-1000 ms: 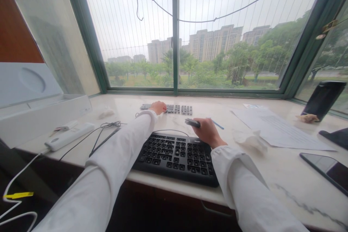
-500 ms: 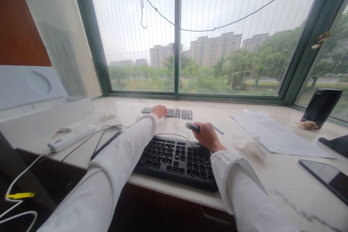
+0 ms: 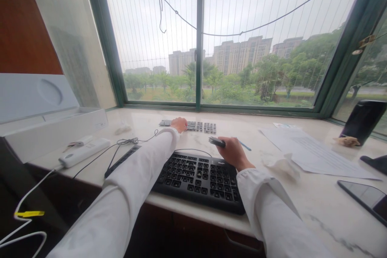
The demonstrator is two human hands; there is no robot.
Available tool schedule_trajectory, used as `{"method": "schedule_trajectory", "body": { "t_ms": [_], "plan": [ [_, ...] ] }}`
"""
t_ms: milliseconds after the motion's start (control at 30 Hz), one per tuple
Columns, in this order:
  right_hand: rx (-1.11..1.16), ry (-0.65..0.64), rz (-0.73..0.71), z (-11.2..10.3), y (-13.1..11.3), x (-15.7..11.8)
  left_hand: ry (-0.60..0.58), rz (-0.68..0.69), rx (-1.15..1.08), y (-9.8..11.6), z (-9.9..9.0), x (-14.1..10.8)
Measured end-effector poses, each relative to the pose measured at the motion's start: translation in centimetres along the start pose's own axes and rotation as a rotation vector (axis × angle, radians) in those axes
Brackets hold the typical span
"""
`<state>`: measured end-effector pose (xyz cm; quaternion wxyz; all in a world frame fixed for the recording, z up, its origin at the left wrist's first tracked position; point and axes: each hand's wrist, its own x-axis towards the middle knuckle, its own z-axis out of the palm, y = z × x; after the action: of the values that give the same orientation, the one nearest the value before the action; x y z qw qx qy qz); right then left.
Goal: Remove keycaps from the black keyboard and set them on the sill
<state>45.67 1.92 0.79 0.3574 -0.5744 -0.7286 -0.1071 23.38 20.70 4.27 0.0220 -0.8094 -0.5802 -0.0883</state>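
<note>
Little has changed over the last second: both hands keep their places while the view shifts slightly, so the work looks held at the same step. The person's right hand (image 3: 231, 151) is closed around a dark tool (image 3: 217, 142), its end pointing left. Just below that grip lies the black keyboard (image 3: 193, 177), its key positions apparently bare of caps. Farther out and left, the left hand (image 3: 179, 124) reaches into the rows of grey keys (image 3: 209, 128); whether its fingers pinch one cannot be told.

The pale worktop (image 3: 314, 205) carries a blue stick (image 3: 245, 145) just beyond the right hand, with a tissue (image 3: 282, 164), paper (image 3: 311, 149) and a phone (image 3: 367, 199) to its right. Left of both grips are a cable (image 3: 127, 141), a power strip (image 3: 84, 153) and a white box (image 3: 60, 125). Beyond them all stands a green-framed window (image 3: 199, 76), with trees and buildings outside.
</note>
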Motion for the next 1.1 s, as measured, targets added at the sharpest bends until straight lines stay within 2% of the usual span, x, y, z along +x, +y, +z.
{"method": "schedule_trajectory", "body": {
  "t_ms": [167,367,500,567,633,733,867,967,1100],
  "plan": [
    [0.022,0.012,-0.023,0.0,0.2,0.0,0.037,0.002,0.01,0.0,-1.2,-0.2],
    [0.007,0.017,-0.028,0.0,0.2,0.0,0.16,0.001,-0.015,0.6,-4.6,-2.2],
    [-0.024,0.036,-0.031,0.1,0.6,0.0,0.215,0.016,-0.039,1.4,-7.1,-5.9],
    [-0.033,0.05,-0.039,0.3,0.9,-0.1,0.252,0.044,-0.073,1.8,-8.0,-8.8],
    [-0.04,0.064,-0.032,0.4,1.2,-0.2,0.354,0.106,-0.186,1.9,-8.3,-12.5],
    [-0.046,0.075,-0.011,0.2,1.2,-0.6,0.475,0.213,-0.367,1.3,-7.6,-18.7],
    [-0.039,0.115,0.014,-0.8,0.6,-1.4,0.5,0.207,-0.459,-1.6,-4.6,-25.8],
    [0.008,0.212,0.048,-2.0,-0.4,-1.8,0.525,0.278,-0.46,-4.0,-2.2,-29.0],
    [0.158,0.501,0.23,-3.7,-3.2,-2.6,0.5,0.333,-0.435,-5.3,-0.7,-30.4]
  ]
}}
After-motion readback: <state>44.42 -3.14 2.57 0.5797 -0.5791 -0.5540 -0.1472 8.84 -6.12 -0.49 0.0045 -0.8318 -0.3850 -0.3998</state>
